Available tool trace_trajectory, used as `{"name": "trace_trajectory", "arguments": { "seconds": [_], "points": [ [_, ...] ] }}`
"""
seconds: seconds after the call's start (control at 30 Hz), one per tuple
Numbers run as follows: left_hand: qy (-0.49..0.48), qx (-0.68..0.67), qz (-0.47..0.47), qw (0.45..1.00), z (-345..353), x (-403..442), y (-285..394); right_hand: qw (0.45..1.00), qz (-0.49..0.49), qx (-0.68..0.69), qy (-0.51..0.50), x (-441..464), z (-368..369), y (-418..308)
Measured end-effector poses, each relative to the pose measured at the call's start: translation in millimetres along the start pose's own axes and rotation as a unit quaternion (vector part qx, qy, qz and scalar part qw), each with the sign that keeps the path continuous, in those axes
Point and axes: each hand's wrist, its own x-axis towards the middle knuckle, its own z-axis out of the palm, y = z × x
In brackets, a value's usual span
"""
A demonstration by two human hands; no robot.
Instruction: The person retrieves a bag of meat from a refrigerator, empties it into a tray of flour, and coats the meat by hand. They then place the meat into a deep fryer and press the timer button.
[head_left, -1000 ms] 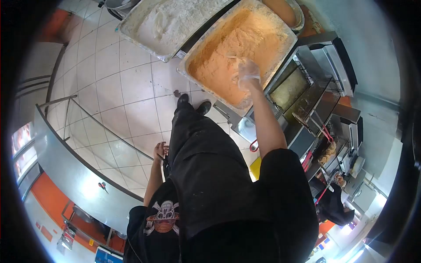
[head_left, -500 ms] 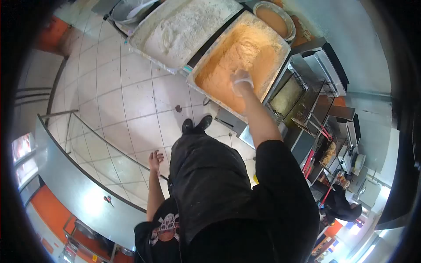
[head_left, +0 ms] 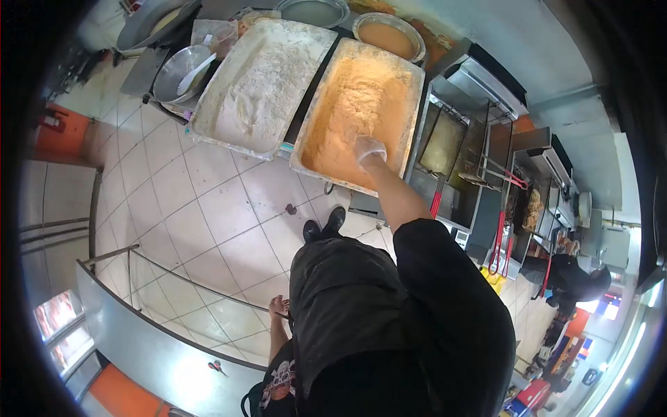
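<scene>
My right hand [head_left: 369,149], in a clear plastic glove, reaches into a tub [head_left: 297,161] of orange seasoned flour [head_left: 340,132]. It touches the flour near the tub's front side; its fingers are blurred against the powder, so I cannot make out what they hold, if anything. Beside this tub, to the left, stands a tub of white flour [head_left: 267,87] with ridges in its surface. My left hand [head_left: 279,306] hangs low by my hip, fingers loosely apart and holding nothing.
A metal bowl [head_left: 182,73] with a white utensil stands left; a round pan of orange-brown liquid [head_left: 384,38] is behind. Fryers [head_left: 445,142] with red-handled tools line the right. Scissors [head_left: 217,368] lie on the steel counter [head_left: 160,347]. Another person [head_left: 570,278] is at far right.
My view has swung, so more of the back and right shows. My right hand stays in the orange flour, slightly nearer the tub's front. The left hand still hangs at my side.
</scene>
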Motion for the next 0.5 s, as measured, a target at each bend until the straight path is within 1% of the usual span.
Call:
{"name": "trace_trajectory", "arguments": {
  "seconds": [0.03, 0.07, 0.13, 0.17, 0.2, 0.27, 0.3, 0.33, 0.37, 0.4, 0.43, 0.47, 0.5],
  "points": [
    [0.001, -0.017, -0.066, 0.998, 2.3, -7.2, 21.2, 1.0, 0.002, -0.007, -0.02, -0.8, -5.5, -4.5],
    [-0.001, -0.014, -0.069, 0.998, 8.9, -17.1, 38.3, 0.999, 0.002, -0.014, -0.04, -1.4, -9.0, -7.0],
    [0.019, 0.052, -0.02, 0.998, 18.4, -22.7, 64.7, 0.999, -0.005, -0.018, -0.041, 1.2, -10.3, -8.4],
    [0.003, 0.021, 0.013, 1.0, 19.6, -27.3, 74.6, 0.999, -0.013, -0.02, -0.047, -3.0, -8.1, -9.6],
    [0.003, 0.029, 0.01, 1.0, 21.2, -35.4, 86.0, 0.999, -0.006, -0.016, -0.052, -8.0, -6.1, -10.8],
    [0.015, 0.022, 0.076, 0.997, 33.8, -46.1, 104.4, 0.999, 0.035, 0.022, -0.023, -7.3, -8.7, -9.3],
    [0.013, 0.013, 0.078, 0.997, 33.8, -45.2, 104.0, 0.999, 0.04, 0.022, -0.022, -7.3, -6.9, -6.5],
    [0.009, 0.016, 0.078, 0.997, 25.2, -33.1, 92.9, 0.998, 0.041, 0.05, -0.017, -7.8, -2.9, -1.2],
    [-0.029, 0.006, 0.058, 0.998, 11.6, -10.8, 73.0, 0.996, 0.043, 0.078, -0.012, -8.3, -2.5, 4.3],
    [-0.066, -0.005, 0.038, 0.997, 4.9, 2.8, 62.0, 0.996, 0.046, 0.076, -0.01, -16.1, -13.6, 5.9],
    [-0.02, 0.028, 0.013, 0.999, 20.6, -15.9, 73.8, 0.999, -0.025, -0.033, 0.004, -29.7, -31.5, 3.9],
    [-0.023, 0.031, 0.014, 0.999, 19.2, -14.4, 74.0, 0.985, -0.095, -0.143, 0.018, -36.7, -42.1, 3.2],
    [-0.071, -0.059, -0.044, 0.995, 13.0, -9.7, 68.3, 0.985, -0.091, -0.143, 0.02, -34.6, -39.8, 4.6]
  ]
}}
